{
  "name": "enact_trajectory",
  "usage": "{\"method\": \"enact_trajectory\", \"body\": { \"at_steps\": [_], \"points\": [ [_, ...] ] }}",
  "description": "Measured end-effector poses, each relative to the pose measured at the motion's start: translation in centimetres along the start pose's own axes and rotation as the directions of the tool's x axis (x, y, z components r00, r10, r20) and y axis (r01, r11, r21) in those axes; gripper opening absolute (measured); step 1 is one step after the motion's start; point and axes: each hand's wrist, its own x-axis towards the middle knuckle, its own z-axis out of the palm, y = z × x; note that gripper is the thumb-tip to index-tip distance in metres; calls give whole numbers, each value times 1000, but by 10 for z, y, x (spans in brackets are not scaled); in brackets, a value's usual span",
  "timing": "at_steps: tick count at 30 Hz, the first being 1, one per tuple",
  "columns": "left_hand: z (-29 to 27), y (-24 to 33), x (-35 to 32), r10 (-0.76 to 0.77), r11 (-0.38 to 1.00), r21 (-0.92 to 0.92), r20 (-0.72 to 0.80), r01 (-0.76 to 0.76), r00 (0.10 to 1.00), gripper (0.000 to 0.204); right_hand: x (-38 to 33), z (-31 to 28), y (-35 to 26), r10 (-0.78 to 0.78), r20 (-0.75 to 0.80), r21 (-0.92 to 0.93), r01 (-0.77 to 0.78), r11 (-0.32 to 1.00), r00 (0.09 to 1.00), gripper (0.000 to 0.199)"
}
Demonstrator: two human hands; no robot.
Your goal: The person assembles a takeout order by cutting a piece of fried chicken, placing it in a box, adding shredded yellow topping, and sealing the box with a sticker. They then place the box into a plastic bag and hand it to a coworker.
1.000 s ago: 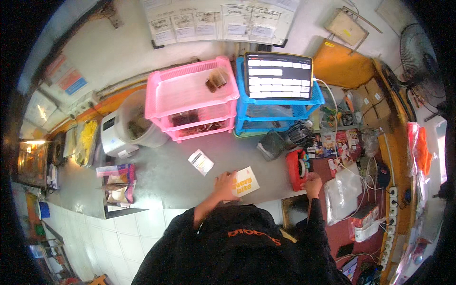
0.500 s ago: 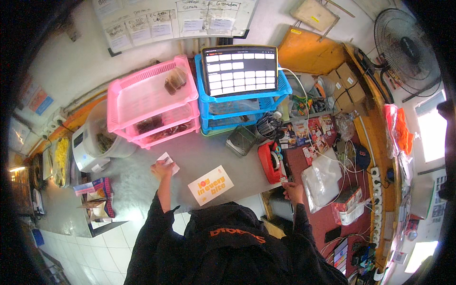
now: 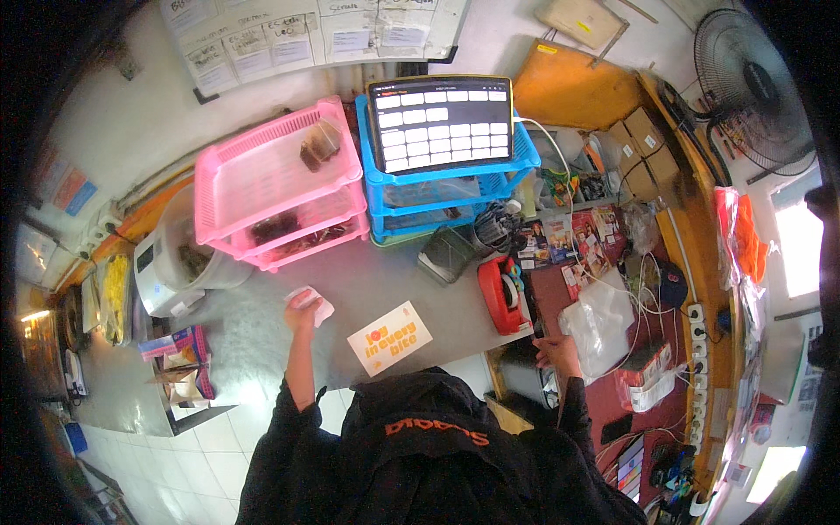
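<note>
On the left of the grey table, my left hand (image 3: 302, 315) is closed on a small white piece of paper (image 3: 324, 311) that pokes out past the fingers. A white card (image 3: 388, 341) with orange and yellow lettering lies flat to the right of it. My right hand (image 3: 560, 354) hovers by the table's right edge, fingers bent together; anything between them is too small to make out. Just beyond that hand, apart from it, stands a red tape dispenser (image 3: 492, 300) with a roll inside.
Pink tiered baskets (image 3: 210, 223) and blue ones (image 3: 385, 197) stand at the back, a lit tablet (image 3: 444, 127) on the blue. A white container (image 3: 162, 271) and an opened box (image 3: 184, 359) are at left. Plastic bags (image 3: 599, 319) and cables lie at right.
My right hand has moved away from the front end of the tape dispenser, to the right. My left hand has shifted slightly right, still holding the paper.
</note>
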Motion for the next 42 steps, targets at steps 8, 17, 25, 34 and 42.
{"method": "enact_trajectory", "body": {
  "at_steps": [8, 17, 25, 34, 42],
  "points": [
    [28, 101, -99, -35, 847, -415, 578, 331, 816, 46, 78, 42, 77, -171, -96, -88, 163, 983, 981, 20],
    [53, 81, -184, 283, 525, 455, 704, -720, 651, 56, 71, 26, 37, 201, 132, -79, -192, 978, 971, 22],
    [41, 72, -182, 441, 608, 401, 547, -685, 712, 66, 32, -1, 65, 105, 103, 113, -116, 987, 989, 35],
    [38, 63, -177, 359, 508, 444, 669, -738, 651, 77, 83, 19, 79, 149, 143, 44, -157, 987, 978, 26],
    [21, 69, -170, 338, 553, 314, 762, -772, 553, 97, 34, 54, 79, 26, 164, -320, 29, 947, 986, 33]
  ]
}}
